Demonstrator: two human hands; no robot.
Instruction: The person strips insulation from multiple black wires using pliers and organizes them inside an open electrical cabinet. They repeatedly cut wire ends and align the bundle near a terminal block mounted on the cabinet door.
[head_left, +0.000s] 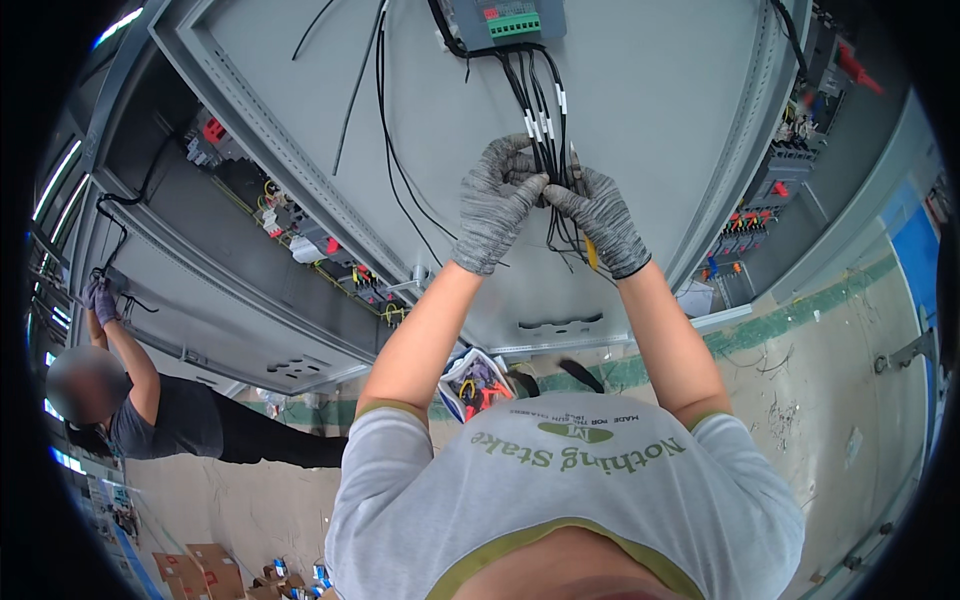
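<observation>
Both my hands wear grey knitted gloves and meet at a bundle of black wires (540, 125) with white marker sleeves. The wires hang from a grey device (505, 20) with a green terminal block on the grey cabinet door. My left hand (495, 208) is closed on the bundle from the left, thumb toward the right. From the right, my right hand (606, 222) pinches the same wires. A tool with a yellow handle (592, 253) pokes out beneath the right palm; its kind is mostly hidden. Loose wire ends dangle below the hands.
More black wires (383, 130) hang left of the bundle. Open cabinets with breakers and wiring stand left (300, 235) and right (770, 190). A tool bag (475, 385) sits below the door. At far left, a co-worker (165, 415) reaches up to another door. Cardboard boxes (205, 572) lie behind.
</observation>
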